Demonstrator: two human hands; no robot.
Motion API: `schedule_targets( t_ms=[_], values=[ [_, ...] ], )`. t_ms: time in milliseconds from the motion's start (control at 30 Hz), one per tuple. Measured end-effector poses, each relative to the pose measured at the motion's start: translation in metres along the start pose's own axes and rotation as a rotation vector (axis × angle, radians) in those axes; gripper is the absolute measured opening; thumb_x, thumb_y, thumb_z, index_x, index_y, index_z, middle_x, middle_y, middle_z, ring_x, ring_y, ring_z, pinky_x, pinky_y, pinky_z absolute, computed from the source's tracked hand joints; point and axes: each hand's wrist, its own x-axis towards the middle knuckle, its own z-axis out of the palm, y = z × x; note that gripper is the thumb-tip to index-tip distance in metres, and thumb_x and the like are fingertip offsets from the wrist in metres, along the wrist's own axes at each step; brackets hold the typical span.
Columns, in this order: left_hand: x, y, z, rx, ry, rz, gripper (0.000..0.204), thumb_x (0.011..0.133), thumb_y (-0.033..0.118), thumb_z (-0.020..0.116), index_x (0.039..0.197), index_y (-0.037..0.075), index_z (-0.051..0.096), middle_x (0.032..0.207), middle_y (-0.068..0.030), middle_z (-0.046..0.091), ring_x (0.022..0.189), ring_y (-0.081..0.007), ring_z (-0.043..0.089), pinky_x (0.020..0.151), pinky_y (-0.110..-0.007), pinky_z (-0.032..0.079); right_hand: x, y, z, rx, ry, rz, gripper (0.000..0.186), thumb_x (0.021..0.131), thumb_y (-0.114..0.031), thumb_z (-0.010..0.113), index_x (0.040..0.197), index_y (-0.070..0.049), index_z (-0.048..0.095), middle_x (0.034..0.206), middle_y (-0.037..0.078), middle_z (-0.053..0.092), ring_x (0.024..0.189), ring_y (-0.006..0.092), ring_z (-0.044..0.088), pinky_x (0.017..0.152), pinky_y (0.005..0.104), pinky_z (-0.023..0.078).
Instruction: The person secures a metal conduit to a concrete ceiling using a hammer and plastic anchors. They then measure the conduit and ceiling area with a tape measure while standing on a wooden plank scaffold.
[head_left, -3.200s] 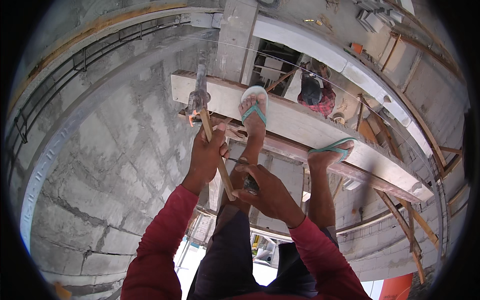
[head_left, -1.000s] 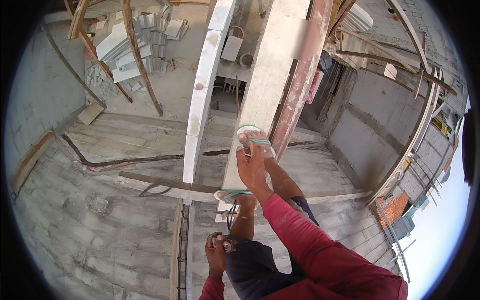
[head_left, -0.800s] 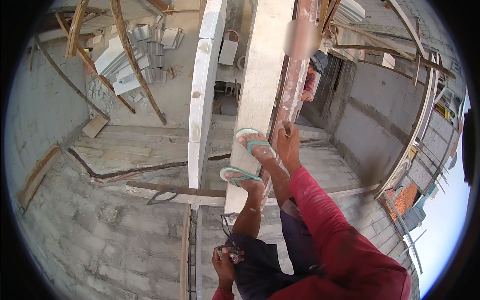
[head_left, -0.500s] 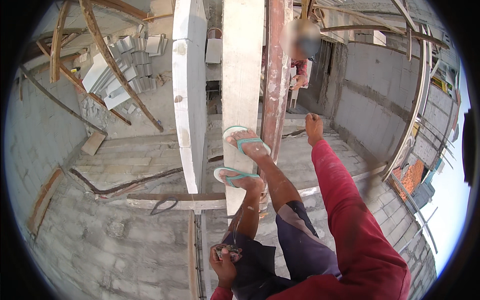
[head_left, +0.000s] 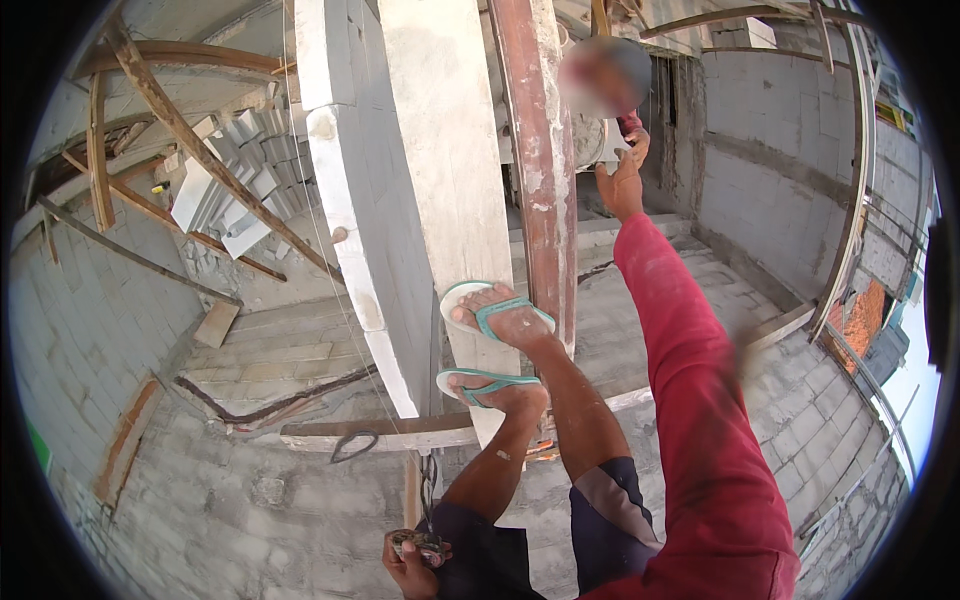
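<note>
My right hand [head_left: 622, 188] is stretched up beside the red-brown beam [head_left: 530, 160], fingers apart, nearly meeting a co-worker's hand [head_left: 636, 144]; whether they touch I cannot tell. Nothing clearly shows between my fingers. At the bottom, my left hand [head_left: 398, 566] is closed around a small grimy tool [head_left: 422, 548] with a dark cord, by my left thigh. Both my sandalled feet [head_left: 505, 318] rest on a long pale beam [head_left: 440, 130].
A row of white blocks [head_left: 350, 220] runs left of the beam. Stacked white slabs [head_left: 240, 190] lie below among timber props [head_left: 180, 120]. A loop of wire [head_left: 355, 445] hangs by a cross beam [head_left: 400, 435]. The co-worker [head_left: 610, 85] is beyond the red-brown beam.
The wooden stick earlier in my hands is gone from them. My right hand has moved from beside my feet up and right toward the co-worker, whose hand now reaches toward mine.
</note>
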Motion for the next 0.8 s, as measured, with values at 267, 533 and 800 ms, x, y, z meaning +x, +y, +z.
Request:
schedule_targets(
  t_ms=[267, 533, 800],
  values=[
    [0.011, 0.004, -0.004, 0.163, 0.123, -0.092, 0.046, 0.109, 0.048, 0.042, 0.111, 0.006, 0.061, 0.088, -0.0043, 0.064, 0.073, -0.0160, 0.061, 0.063, -0.033, 0.053, 0.056, -0.003, -0.013, 0.092, 0.112, 0.040, 0.072, 0.081, -0.016, 0.079, 0.141, 0.008, 0.046, 0.141, 0.023, 0.050, 0.133, 0.0385, 0.049, 0.114, 0.0434, 0.039],
    [0.022, 0.015, 0.003, -0.094, 0.135, -0.117, 0.051, 0.105, 0.055, 0.052, 0.109, 0.005, 0.060, 0.083, -0.0091, 0.066, 0.070, -0.0205, 0.065, 0.060, -0.037, 0.058, 0.073, -0.022, -0.023, 0.785, -0.203, 0.591, 0.057, 0.091, -0.022, 0.076, 0.136, 0.006, 0.053, 0.118, 0.013, 0.064, 0.099, 0.0204, 0.066, 0.091, 0.0356, 0.057],
    [0.019, 0.005, -0.017, -0.038, 0.005, -0.161, 0.039, 0.109, 0.035, 0.050, 0.122, 0.002, 0.064, 0.102, -0.0118, 0.067, 0.098, -0.0239, 0.066, 0.086, -0.045, 0.053, 0.065, -0.033, -0.097, 0.627, -0.059, 0.521, 0.037, 0.100, -0.038, 0.068, 0.102, -0.001, 0.069, 0.094, 0.004, 0.063, 0.079, 0.0147, 0.056, 0.075, 0.0319, 0.049]
  ],
)
